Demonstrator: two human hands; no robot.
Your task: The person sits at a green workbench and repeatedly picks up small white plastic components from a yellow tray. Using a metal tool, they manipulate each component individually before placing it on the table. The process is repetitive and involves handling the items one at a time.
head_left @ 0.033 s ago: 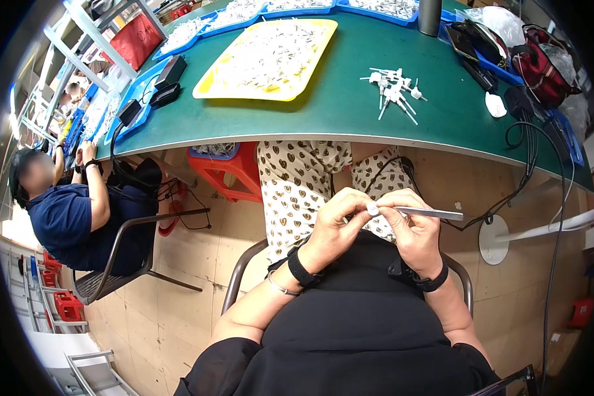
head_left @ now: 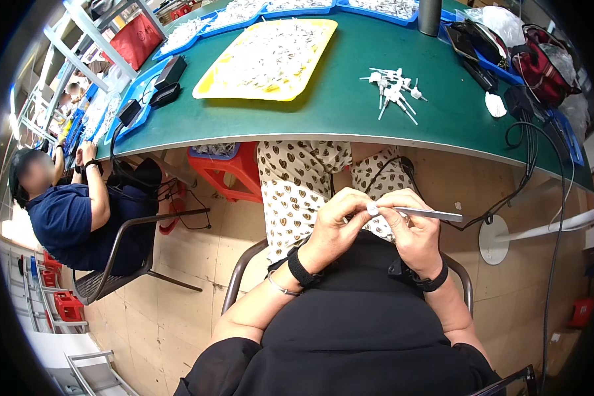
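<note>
Above my lap, my left hand (head_left: 340, 224) pinches a small round white plastic part (head_left: 373, 208) between thumb and fingers. My right hand (head_left: 412, 228) meets it there, fingers closed on a slim grey metal tool (head_left: 432, 214) whose blunt end sticks out to the right. The tool's other end is hidden by my fingers. On the green table (head_left: 356, 119) beyond my hands lies a loose pile of white plastic pieces with thin stems (head_left: 394, 91). To its left, a yellow tray (head_left: 244, 94) is heaped with similar white pieces.
Blue trays (head_left: 297, 10) of white parts line the table's far side. A grey cylinder (head_left: 429, 16), a dark red bag (head_left: 541, 66) and black cables (head_left: 529, 142) are at the right. A red stool (head_left: 228, 173) stands under the table. Another person (head_left: 79, 211) sits at left.
</note>
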